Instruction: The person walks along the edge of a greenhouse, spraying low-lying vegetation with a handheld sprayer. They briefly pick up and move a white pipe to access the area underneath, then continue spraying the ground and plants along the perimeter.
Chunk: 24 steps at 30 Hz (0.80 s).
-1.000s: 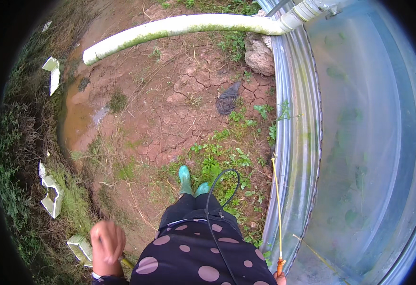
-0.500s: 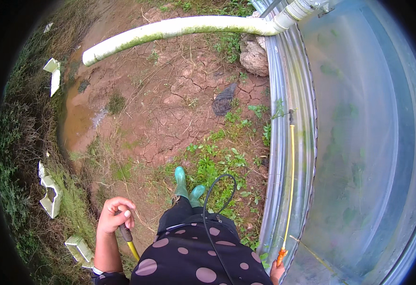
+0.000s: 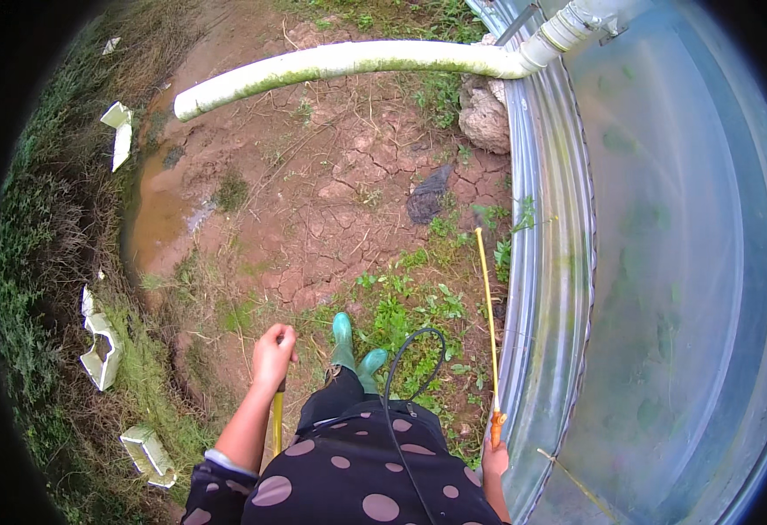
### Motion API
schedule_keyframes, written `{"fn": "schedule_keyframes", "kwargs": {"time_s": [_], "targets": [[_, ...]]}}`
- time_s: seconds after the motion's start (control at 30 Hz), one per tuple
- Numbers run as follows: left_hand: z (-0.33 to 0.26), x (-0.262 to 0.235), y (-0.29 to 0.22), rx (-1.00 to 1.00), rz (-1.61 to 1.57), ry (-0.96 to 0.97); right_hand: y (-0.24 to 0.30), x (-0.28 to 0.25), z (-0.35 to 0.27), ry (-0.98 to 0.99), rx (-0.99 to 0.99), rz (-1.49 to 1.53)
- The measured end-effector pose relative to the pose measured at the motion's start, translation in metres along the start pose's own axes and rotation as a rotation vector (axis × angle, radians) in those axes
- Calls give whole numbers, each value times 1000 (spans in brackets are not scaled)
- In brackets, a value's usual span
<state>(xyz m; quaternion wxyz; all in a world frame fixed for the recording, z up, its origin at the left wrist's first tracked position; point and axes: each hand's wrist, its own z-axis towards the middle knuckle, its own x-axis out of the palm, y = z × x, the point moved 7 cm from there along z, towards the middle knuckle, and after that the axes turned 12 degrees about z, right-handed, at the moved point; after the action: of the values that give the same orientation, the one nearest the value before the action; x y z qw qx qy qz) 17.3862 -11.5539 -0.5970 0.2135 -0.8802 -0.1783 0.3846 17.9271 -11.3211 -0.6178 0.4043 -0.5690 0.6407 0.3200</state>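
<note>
My left hand (image 3: 273,357) is closed over the end of a yellow rod (image 3: 277,424) left of my body; its dark grip is mostly covered by the hand. My right hand (image 3: 494,458), low at the right, is closed round the orange handle of a spray wand (image 3: 490,328). The wand's thin yellow tube points forward above the weeds, beside the ribbed plastic edge. A black hose (image 3: 390,385) loops up in front of my body. Both ends of the hose are out of sight.
Along the right runs a ribbed sheet wall (image 3: 551,289) with cloudy plastic film (image 3: 663,262) beyond. A long white pipe (image 3: 357,59) crosses ahead near a rock (image 3: 485,118). Muddy water (image 3: 157,219), brush and white foam pieces (image 3: 101,350) lie left. My green boots (image 3: 342,337) stand on cracked soil.
My left hand has moved right and forward with the yellow rod. My right hand has brought the spray wand left, off the ribbed wall and over the weeds. The view has shifted slightly.
</note>
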Motion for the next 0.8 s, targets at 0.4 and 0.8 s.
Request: {"fn": "schedule_keyframes", "kwargs": {"time_s": [0.4,0.8], "targets": [[42,39,61,-248,379,122,114,-11,60,82,-98,-2],[45,39,118,-292,235,221,234,-4,76,172,-322,10]]}}
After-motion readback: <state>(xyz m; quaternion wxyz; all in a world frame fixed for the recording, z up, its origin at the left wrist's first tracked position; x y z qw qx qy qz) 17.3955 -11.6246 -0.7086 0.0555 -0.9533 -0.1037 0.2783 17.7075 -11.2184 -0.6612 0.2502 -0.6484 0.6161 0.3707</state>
